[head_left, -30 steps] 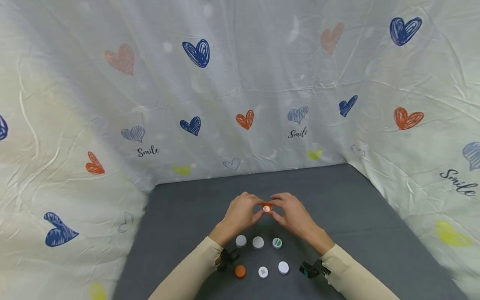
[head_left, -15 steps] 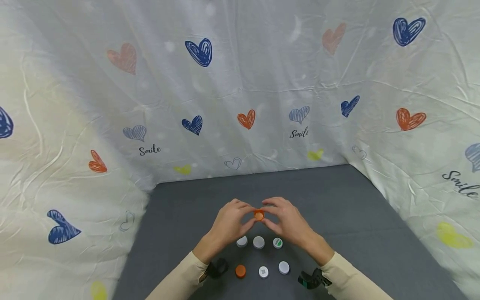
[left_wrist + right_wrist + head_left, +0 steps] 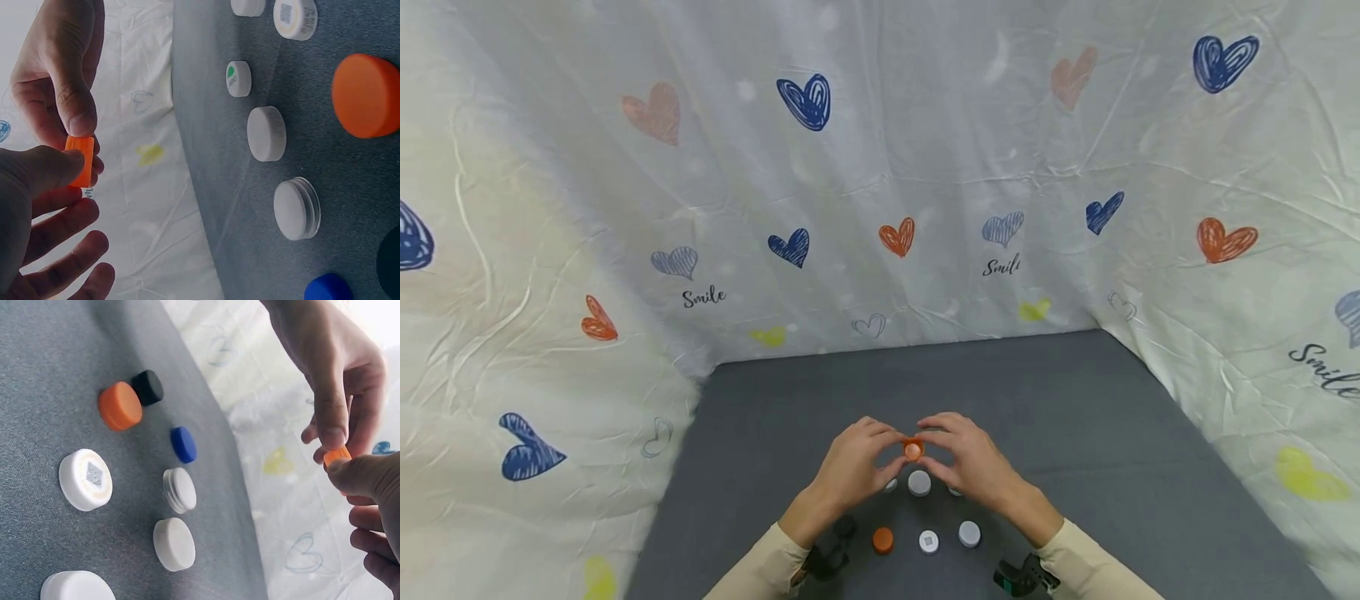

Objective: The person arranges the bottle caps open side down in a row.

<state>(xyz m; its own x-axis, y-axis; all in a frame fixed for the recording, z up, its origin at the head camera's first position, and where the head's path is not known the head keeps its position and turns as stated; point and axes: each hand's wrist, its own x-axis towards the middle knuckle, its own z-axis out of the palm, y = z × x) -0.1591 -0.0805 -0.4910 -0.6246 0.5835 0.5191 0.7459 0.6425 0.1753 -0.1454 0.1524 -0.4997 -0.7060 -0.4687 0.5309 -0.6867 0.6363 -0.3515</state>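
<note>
Thumb and fingers of my left hand (image 3: 853, 460) pinch one side of a small orange bottle cap (image 3: 913, 450). My right hand (image 3: 976, 463) pinches its other side. The cap is held up above the table, its pale inside facing the head camera. Seen in the left wrist view, the cap (image 3: 81, 161) stands on edge between both thumbs, and the left hand's other fingers spread below it. Just beneath the hands lies a white cap (image 3: 919, 482). A green-marked white cap (image 3: 239, 79) and a ridged white cap (image 3: 296, 209) flank it, partly covered by the hands in the head view.
Nearer the body, a larger orange cap (image 3: 883, 540), a white cap with a printed code (image 3: 928, 542) and a plain white cap (image 3: 969, 534) form a row. A blue cap (image 3: 183, 444) and a black cap (image 3: 147, 387) lie at the left. A heart-print curtain (image 3: 850, 150) borders the table.
Both hands have come back toward the body and slightly left with the orange cap between them. They now overlap the outer caps of the far row.
</note>
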